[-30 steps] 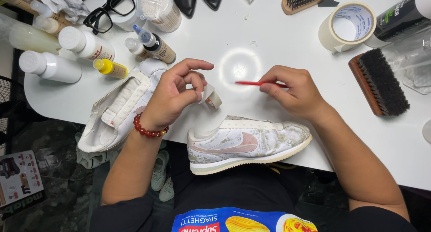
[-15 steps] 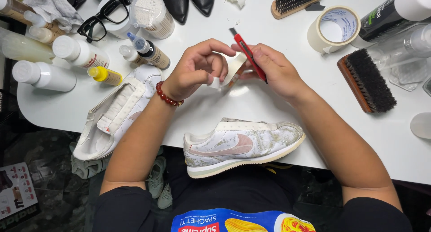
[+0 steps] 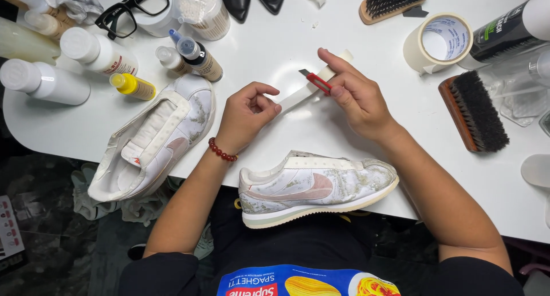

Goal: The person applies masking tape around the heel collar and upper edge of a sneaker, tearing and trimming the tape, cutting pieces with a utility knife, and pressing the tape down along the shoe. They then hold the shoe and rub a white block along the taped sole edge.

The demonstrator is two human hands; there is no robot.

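- A strip of masking tape [image 3: 303,95] is being pinched at its near end by the curled left hand [image 3: 247,114], grip clenched on it, above the table's [image 3: 298,32] middle.
- A red craft knife [image 3: 317,81] is being gripped by the right hand [image 3: 358,98], forefinger laid along the strip.
- One sneaker [image 3: 317,187] is being left overhanging the near edge; another sneaker [image 3: 154,138] is lying toward the left edge.
- Open table is being left between hands and far edge.

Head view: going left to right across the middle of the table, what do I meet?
White bottle → yellow bottle → left hand → red cutter → right hand → tape roll → dark brush.
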